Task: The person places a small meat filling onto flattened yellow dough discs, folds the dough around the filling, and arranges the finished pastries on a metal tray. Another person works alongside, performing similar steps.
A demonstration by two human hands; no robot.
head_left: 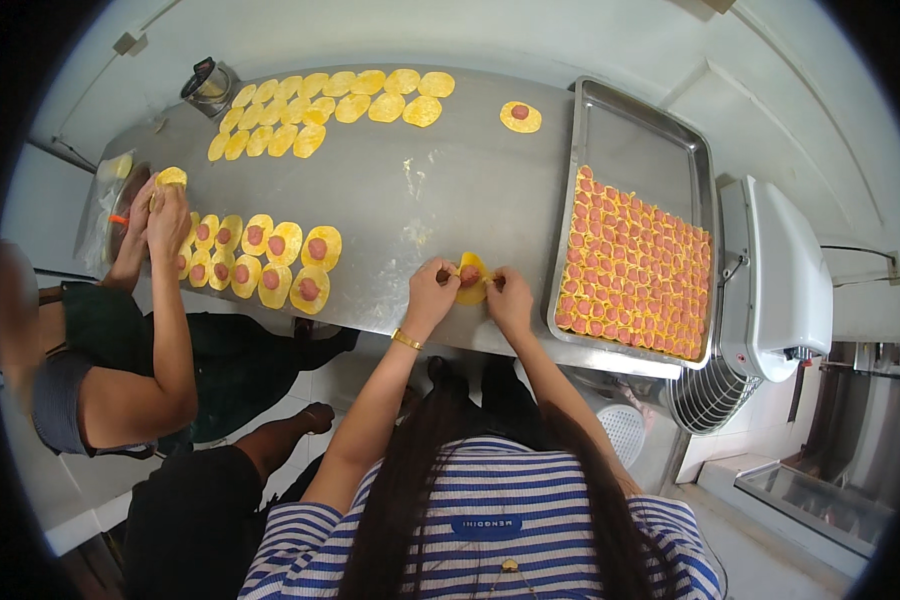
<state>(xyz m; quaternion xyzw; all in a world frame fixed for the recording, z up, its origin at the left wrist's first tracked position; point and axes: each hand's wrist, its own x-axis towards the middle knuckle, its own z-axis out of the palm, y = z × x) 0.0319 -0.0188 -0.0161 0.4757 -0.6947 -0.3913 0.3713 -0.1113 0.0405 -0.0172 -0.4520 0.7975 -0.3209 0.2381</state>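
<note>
While the grey metal table (490,190) is bounded by its near edge at six o'clock from the held wrapper (473,259), a stretch of bare, white-smeared surface is left open toward eleven and twelve. At about two o'clock, a raised-rim tray (638,140) is packed in rows with pink-topped yellow parcels (633,270); its bare floor is shown at the far end. Flat yellow rounds (387,107) are laid out at eleven, and filled rounds (277,244) at nine. The wrapper's nine o'clock edge is pinched by the left hand (433,292), its three o'clock edge by the right hand (511,302). Between them, pink filling (469,276) is seated in its middle.
</note>
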